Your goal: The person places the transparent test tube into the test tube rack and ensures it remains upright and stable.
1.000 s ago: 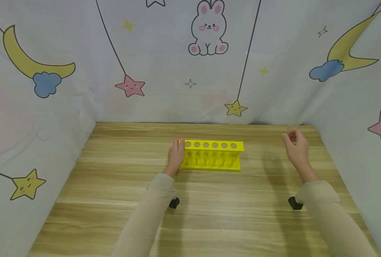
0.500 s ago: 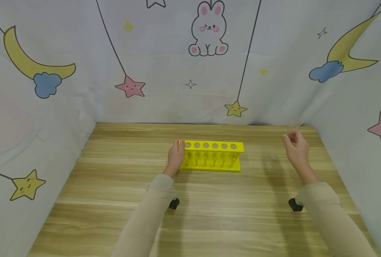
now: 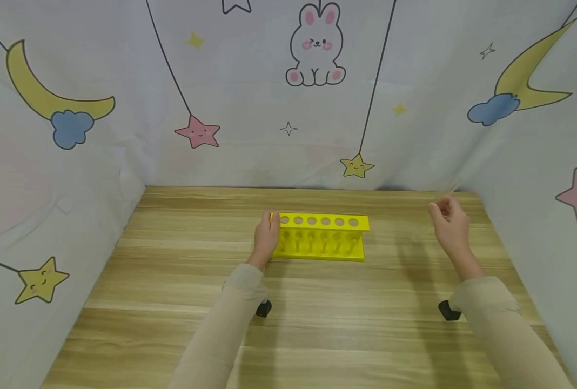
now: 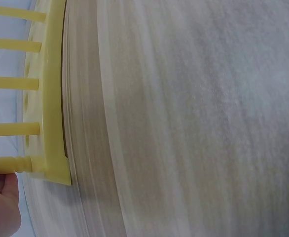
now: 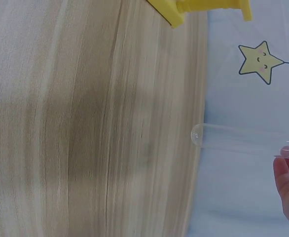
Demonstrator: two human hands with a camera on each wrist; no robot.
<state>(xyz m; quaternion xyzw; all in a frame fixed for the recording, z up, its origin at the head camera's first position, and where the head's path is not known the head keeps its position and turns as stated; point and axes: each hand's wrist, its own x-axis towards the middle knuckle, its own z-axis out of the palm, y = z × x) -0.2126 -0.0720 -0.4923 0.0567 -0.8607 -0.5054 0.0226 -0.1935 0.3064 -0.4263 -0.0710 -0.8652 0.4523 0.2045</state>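
A yellow test tube rack (image 3: 320,252) stands upright on the table, with a row of round holes in its top and pegs along its base. No tube stands in it. My left hand (image 3: 267,235) grips its left end; in the left wrist view the fingers (image 4: 5,185) curl round the end post. To the right of the rack, my right hand (image 3: 451,224) pinches a clear test tube (image 5: 243,138) near its upper end, above the table. The tube's rounded bottom points down; in the head view the tube is faint and slightly tilted.
The wood-grain table (image 3: 347,324) ends at a white cloth backdrop (image 3: 249,97) printed with stars, moons and a rabbit. Cloth also hangs at the left and right sides. A small black device (image 3: 264,308) sits under each wrist.
My right hand shifts very slightly to the right, with the test tube still in it. The left hand and the rack stay in place.
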